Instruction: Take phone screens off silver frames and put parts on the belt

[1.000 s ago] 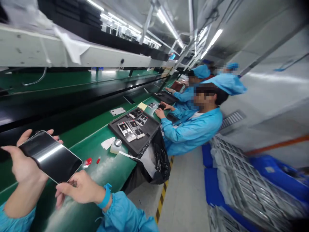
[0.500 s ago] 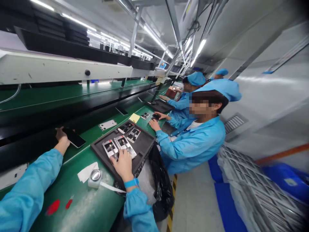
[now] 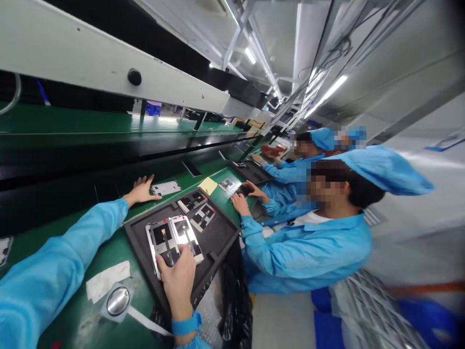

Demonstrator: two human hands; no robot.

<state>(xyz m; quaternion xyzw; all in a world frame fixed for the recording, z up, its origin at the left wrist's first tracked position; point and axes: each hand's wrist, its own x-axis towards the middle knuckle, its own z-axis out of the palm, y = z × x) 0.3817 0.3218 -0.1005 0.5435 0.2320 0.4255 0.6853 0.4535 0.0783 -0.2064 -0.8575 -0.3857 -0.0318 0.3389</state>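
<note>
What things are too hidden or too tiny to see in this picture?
In the head view:
The right hand covers the lower part of the two phone frames in the black foam tray.
A co-worker's hand partly hides the dark item beside it.
The left edge cuts off a small plate.
The far end of the line is too small and blurred to make out.

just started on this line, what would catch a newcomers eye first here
The black foam tray at bottom centre stands out, with the right hand over the silver-edged phone frames in it. To its right sits a co-worker in a bright blue smock and cap, with another beyond. A long green bench runs off into the distance beneath a white shelf.
</note>
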